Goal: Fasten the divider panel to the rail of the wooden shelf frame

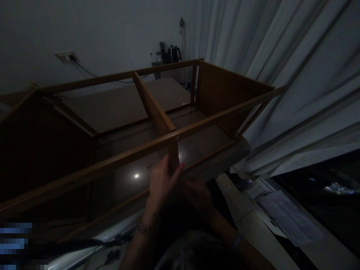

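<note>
Left hand point(163, 182) was clamped on the post point(174, 150), frame point(157, 112) stretching out ahead of it. Right hand point(199, 193) just beside was blurry, so couldn't tell its grip. Yanking that post could've rocked the frame.

On my remote screen, the cabinet frame point(156, 112) mid-picture looks like smooth, dull wood. I see a glossy floor panel point(125, 177) inside it and matt cloth curtain point(281, 56) at upper right.

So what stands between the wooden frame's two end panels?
A wooden divider, with the left hand at its front post; the head view shows it.
</note>
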Demonstrator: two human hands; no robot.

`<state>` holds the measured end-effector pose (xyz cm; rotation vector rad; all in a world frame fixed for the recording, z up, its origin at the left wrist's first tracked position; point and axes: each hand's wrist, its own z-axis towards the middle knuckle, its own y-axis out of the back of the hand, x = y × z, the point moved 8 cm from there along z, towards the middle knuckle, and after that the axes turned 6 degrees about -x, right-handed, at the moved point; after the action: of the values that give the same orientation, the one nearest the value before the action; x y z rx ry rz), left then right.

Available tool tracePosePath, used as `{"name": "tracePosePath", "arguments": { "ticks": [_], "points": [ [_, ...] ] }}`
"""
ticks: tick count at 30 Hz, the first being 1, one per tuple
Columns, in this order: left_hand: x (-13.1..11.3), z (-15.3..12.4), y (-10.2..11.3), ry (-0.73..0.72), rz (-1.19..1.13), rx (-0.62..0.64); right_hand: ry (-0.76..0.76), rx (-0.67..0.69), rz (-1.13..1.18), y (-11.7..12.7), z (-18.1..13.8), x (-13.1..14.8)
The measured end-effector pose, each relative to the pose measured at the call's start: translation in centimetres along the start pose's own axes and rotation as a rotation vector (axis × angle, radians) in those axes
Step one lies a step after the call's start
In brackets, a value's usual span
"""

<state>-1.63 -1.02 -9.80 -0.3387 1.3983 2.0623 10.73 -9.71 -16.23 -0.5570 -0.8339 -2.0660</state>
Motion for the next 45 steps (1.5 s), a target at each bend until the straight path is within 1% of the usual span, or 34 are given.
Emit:
{"name": "tracePosePath", "arguments": {
  "ticks": [3,5,8,12,14,16,19,22,26,29,33,37,39,41,45],
  "points": [
    [0.0,0.0,0.0,0.000,-0.010,0.005,-0.111,-0.085,0.029,0.9,0.2,-0.5],
    [0.0,-0.1,0.0,0.006,-0.012,0.000,-0.126,-0.054,0.011,0.8,0.5,-0.1],
    [0.1,-0.1,0.0,0.009,-0.011,0.001,-0.037,0.031,-0.035,0.4,0.7,0.9],
    [0.1,-0.1,0.0,-0.002,-0.002,-0.006,0.091,0.102,-0.135,0.0,0.7,1.4],
    [0.1,-0.1,0.1,-0.007,0.007,-0.012,0.178,0.175,-0.189,-0.5,0.7,1.7],
    [0.1,-0.1,0.0,-0.006,0.016,-0.014,0.231,0.247,-0.225,-0.9,0.8,1.7],
    [0.1,-0.1,0.0,-0.003,0.022,-0.011,0.232,0.308,-0.188,-1.1,1.1,1.7],
    [0.1,-0.1,-0.1,0.000,0.019,-0.007,0.142,0.328,-0.054,-1.2,1.2,1.4],
    [0.2,-0.1,-0.1,0.009,0.016,0.000,-0.035,0.277,0.097,-1.2,1.0,0.8],
    [0.2,-0.1,-0.1,0.013,0.009,-0.001,-0.130,0.231,0.120,-1.1,1.0,0.7],
    [0.1,-0.1,0.1,0.014,-0.016,-0.005,-0.265,0.204,0.157,-1.2,1.0,0.4],
    [0.1,0.0,0.0,0.033,-0.019,0.009,-0.470,0.075,0.300,-1.0,0.2,-0.9],
    [0.1,0.0,0.1,0.040,-0.014,0.007,-0.467,0.060,0.318,-1.3,-0.3,-1.0],
    [0.1,0.0,0.1,0.040,-0.009,0.005,-0.382,0.052,0.234,-1.3,-0.5,-0.8],
    [0.0,0.0,0.0,0.027,0.001,0.010,-0.178,0.002,0.008,-0.2,-0.3,0.0]
  ]
}}
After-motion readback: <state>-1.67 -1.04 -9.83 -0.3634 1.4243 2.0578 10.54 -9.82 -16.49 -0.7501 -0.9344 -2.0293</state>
